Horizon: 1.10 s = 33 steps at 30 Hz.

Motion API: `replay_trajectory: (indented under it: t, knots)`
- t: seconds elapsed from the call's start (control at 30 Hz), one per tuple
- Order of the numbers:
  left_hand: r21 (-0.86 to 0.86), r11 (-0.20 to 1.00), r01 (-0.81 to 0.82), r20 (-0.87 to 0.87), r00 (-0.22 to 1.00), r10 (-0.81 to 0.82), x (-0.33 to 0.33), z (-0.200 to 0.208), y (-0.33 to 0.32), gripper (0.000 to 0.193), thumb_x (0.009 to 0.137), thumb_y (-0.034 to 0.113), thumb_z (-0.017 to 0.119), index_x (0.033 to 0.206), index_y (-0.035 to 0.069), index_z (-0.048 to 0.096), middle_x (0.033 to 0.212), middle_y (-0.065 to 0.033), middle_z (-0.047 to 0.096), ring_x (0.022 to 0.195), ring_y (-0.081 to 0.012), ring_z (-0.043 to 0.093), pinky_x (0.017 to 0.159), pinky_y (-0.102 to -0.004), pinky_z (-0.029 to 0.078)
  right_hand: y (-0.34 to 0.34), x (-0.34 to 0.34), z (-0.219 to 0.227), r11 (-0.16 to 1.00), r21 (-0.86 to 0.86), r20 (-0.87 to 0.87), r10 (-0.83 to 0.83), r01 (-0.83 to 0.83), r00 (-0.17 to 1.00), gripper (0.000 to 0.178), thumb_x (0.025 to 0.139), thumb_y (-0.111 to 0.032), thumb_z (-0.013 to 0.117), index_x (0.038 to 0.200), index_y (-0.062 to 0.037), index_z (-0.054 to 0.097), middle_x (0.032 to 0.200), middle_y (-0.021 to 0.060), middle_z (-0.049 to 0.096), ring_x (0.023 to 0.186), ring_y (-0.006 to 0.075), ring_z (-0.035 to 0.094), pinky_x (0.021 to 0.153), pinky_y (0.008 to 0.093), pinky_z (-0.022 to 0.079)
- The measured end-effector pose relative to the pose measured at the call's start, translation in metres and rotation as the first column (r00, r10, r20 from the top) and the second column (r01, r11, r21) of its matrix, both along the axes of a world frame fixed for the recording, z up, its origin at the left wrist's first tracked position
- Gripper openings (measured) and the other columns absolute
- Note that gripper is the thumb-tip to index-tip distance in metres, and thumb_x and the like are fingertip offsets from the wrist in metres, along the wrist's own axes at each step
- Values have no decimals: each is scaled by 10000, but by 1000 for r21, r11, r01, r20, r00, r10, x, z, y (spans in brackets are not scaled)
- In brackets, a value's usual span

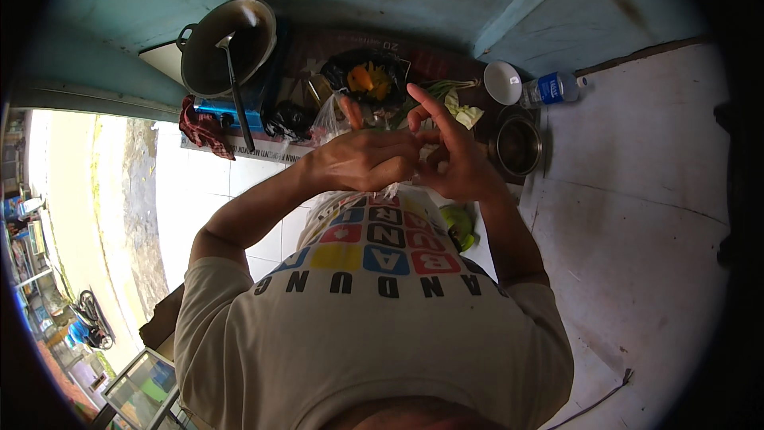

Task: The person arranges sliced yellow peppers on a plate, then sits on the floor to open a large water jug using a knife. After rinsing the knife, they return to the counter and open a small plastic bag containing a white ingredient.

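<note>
My hands meet in front of my chest around a thin clear plastic bag (325, 126), which shows beyond my left hand and again below the fingers. My left hand (360, 161) is closed on the plastic, with one finger pointing away from me. The fingertips of my right hand (461, 161) pinch at the same spot, its index finger stretched out. What the bag holds is hidden by my hands. Just beyond them lies a black plastic bag (338, 65) opened around orange and yellow-green pieces of food (368, 80).
On the left a deep wok (199, 56) with a ladle (232, 84) sits on a blue stove (239, 114), a dark red cloth (203, 129) beside it. To the right are leafy greens (464, 114), a white bowl (502, 83), a water bottle (557, 89) and a metal pot (519, 147).
</note>
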<state>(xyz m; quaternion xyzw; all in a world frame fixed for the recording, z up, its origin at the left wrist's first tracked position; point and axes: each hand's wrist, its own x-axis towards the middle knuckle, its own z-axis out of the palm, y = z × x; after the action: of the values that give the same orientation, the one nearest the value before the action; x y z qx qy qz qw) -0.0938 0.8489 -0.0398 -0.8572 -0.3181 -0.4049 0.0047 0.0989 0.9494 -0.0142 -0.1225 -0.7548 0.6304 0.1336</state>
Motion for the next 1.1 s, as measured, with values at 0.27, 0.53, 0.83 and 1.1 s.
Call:
replay_trajectory:
  t: [0.27, 0.53, 0.83, 1.1]
  knots:
    - [4, 998, -60, 31, 998, 60, 0, 6, -1, 354, 762, -32, 680, 915, 2, 362, 920, -193, 640, 877, -338, 717, 678, -407, 632, -5, -2, -13, 987, -135, -148, -110, 90, 983, 967, 790, 144, 653, 1610, -144, 231, 1218, 68, 465, 956, 100, 627, 700, 224, 515]
    - [15, 1000, -14, -82, 997, 16, -1, 4, 2, 346, 755, -31, 710, 884, 24, 394, 936, -210, 657, 910, -340, 728, 728, -387, 644, 1, -6, 6, 982, 186, 26, -28, 23, 999, 1015, 721, 113, 742, 1594, -125, 281, 1207, 79, 492, 945, 125, 648, 684, 248, 525]
    - [-51, 998, -27, -118, 993, 21, -6, 1, -4, 323, 771, 20, 684, 904, 14, 390, 982, -214, 655, 948, -343, 712, 711, -387, 652, 8, -8, -4, 990, 104, 29, 95, -97, 995, 1001, 771, 141, 629, 1623, -154, 196, 1229, 107, 499, 968, 164, 640, 686, 265, 526]
    - [-45, 990, -131, 58, 989, 133, -6, -7, -6, 364, 757, -108, 660, 994, -41, 392, 1035, -260, 662, 919, -382, 726, 709, -415, 639, -5, -17, -34, 897, -442, -280, -117, -20, 953, 972, 815, 164, 620, 1627, -124, 167, 1183, 39, 438, 1002, 95, 611, 798, 207, 524]
